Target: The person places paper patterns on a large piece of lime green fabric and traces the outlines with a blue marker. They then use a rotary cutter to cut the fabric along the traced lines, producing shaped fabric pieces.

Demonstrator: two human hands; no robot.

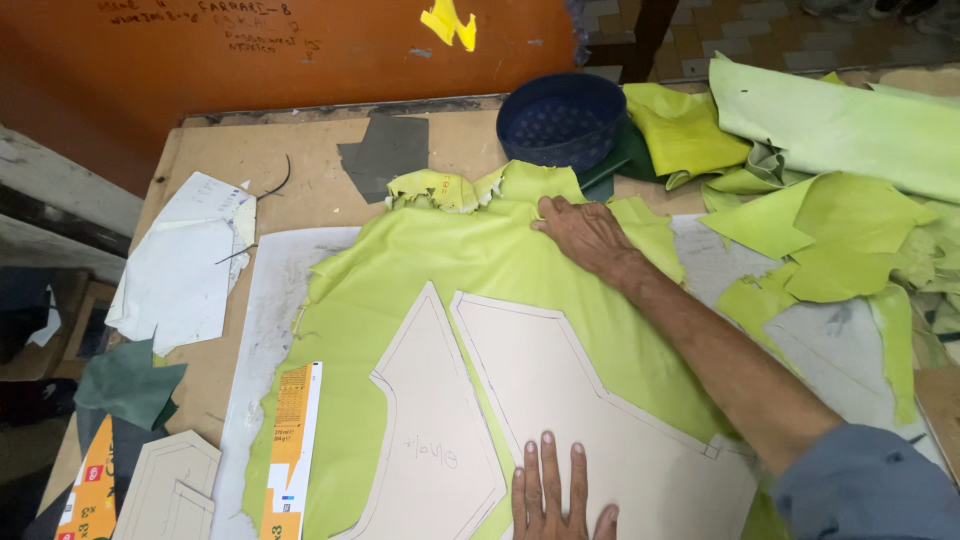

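Note:
A lime-green sheet of leather (440,260) lies spread on a white cutting board (270,300). Two pale cardboard patterns rest on it: a pointed one (425,420) on the left and a larger angular one (590,420) on the right. My right hand (585,232) lies flat, palm down, on the far edge of the green sheet. My left hand (555,495) presses flat with fingers spread on the near end of the larger pattern. Neither hand grips anything.
A dark blue round basket (560,120) stands at the back. Heaps of green leather offcuts (830,190) fill the right side. White paper pieces (185,260), a grey patch (385,150), a long orange-and-white strip (293,440) and more patterns (170,490) lie at left. An orange wall (250,60) is behind.

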